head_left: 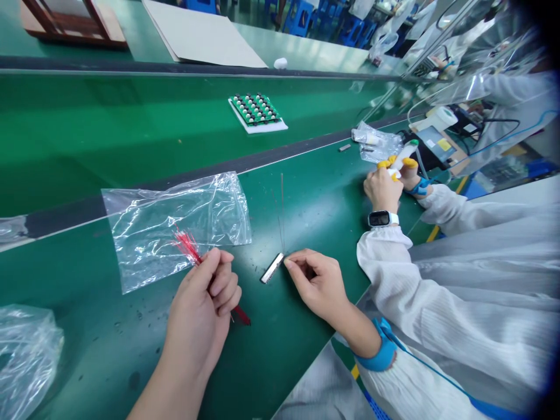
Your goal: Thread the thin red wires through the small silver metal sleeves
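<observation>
My left hand (203,300) is closed around a bundle of thin red wires (188,248); their frayed-looking ends fan out above the fist and a darker end (242,315) pokes out below. To its right, my right hand (317,283), with a blue strap (380,348) at the wrist, has thumb and forefinger pinched together at the upper end of a small silver-and-black rectangular part (272,268) with a row of pins. A few fine wires (282,216) run up from near that end. Whether the fingertips grip the part or the wires is hard to see.
A clear plastic bag (175,227) lies behind my left hand, another (26,356) at lower left. Farther back, a green circuit board (256,109) rests on white foam. At right, a co-worker's hands (382,188) hold a white tube near a bagged part (376,143).
</observation>
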A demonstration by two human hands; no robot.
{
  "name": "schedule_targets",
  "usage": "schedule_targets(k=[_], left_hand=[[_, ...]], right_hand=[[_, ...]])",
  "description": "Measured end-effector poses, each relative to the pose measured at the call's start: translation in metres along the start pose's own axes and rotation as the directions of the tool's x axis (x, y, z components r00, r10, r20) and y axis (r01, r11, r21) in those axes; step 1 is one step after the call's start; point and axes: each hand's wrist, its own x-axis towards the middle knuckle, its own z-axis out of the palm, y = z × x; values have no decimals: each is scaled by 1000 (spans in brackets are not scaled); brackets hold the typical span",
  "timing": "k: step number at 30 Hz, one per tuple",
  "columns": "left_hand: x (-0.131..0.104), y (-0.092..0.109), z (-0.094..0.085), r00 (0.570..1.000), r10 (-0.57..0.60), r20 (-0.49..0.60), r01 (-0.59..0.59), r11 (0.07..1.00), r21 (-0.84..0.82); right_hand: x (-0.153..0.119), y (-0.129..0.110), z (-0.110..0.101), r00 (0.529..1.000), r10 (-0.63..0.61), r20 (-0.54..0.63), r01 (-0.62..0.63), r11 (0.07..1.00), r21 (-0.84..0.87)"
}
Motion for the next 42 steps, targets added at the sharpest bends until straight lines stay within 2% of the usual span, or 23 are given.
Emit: schedule_targets(k=[15,22,26,42], left_hand=[[-1,0,1,1000,-10,0,10,1000,-12],[0,1,-1,1000,-15,19,16,1000,-16],[-1,1,-1,1000,0,7,0,1000,-12],[1,0,-1,1000,5,9,-5,1000,2]], right_hand=[[0,0,1,999,-50,-8,50,998,-35],[-3,3,0,999,-3,-51,6,999,54],[-2,3,2,999,5,-37,-2,997,75],[2,-3,9,999,-12,-45,9,996,-86]])
